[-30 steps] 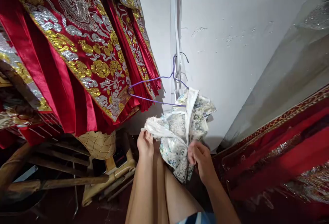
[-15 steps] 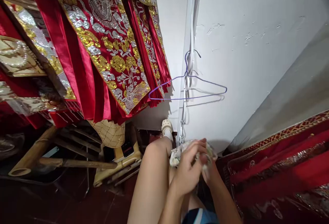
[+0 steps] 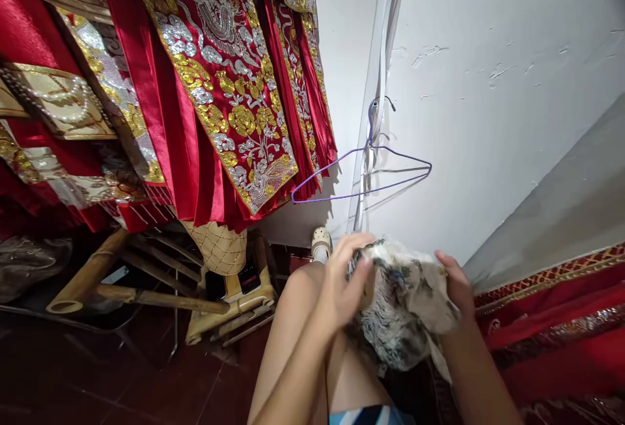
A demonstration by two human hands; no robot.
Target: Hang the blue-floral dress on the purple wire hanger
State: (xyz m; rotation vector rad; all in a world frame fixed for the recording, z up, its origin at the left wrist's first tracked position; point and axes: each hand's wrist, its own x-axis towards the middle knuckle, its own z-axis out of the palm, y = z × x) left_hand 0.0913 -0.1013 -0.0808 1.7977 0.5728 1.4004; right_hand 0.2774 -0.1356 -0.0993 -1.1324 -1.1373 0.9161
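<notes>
A crumpled white cloth with dark, leafy patches (image 3: 398, 301) is spread between my hands above my lap. My left hand (image 3: 346, 278) pinches its left edge, thumb and fingers closing on the fabric. On the other side my right hand (image 3: 455, 288) holds the cloth's right edge, partly covered by it and a little blurred. Beyond them a thin purple wire hanger (image 3: 361, 196) hangs with nothing on it, its hook at a white strap on the wall. Neither hand touches the hanger.
Red garments with gold and silver embroidery (image 3: 244, 119) hang at the left. Below them are a bamboo chair (image 3: 166, 308) and a beige netted object (image 3: 219, 246). More red fabric (image 3: 561, 327) lies at the lower right, beside a white wall (image 3: 488, 151).
My hands have moved apart, and the bunched cloth between them is now opened out wider and lifted nearer. The view has shifted slightly to the left.
</notes>
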